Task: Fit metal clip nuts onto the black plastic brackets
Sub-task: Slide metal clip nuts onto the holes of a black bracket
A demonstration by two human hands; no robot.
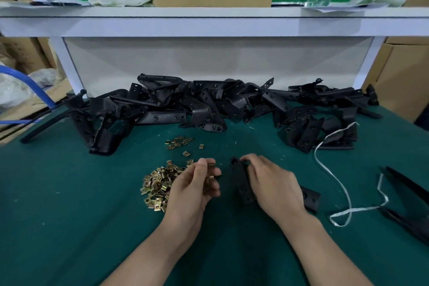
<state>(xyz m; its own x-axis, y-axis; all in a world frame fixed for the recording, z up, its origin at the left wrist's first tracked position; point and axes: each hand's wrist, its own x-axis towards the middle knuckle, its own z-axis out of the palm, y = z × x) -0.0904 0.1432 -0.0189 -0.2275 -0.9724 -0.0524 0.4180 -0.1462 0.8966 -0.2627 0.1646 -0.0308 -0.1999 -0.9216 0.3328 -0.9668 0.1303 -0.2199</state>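
Right hand (274,183) over half-hidden bracket (242,180)

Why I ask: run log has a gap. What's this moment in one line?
left hand: pinches clip nut | right hand: holds black bracket | clip nut: not yet on bracket | pile of clip nuts: beside left hand

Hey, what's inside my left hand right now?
The left hand pinches one brass-coloured clip nut at thumb and fingertip; a second nut shows among the curled fingers. Whether more lie in the palm is hidden by the fingers.
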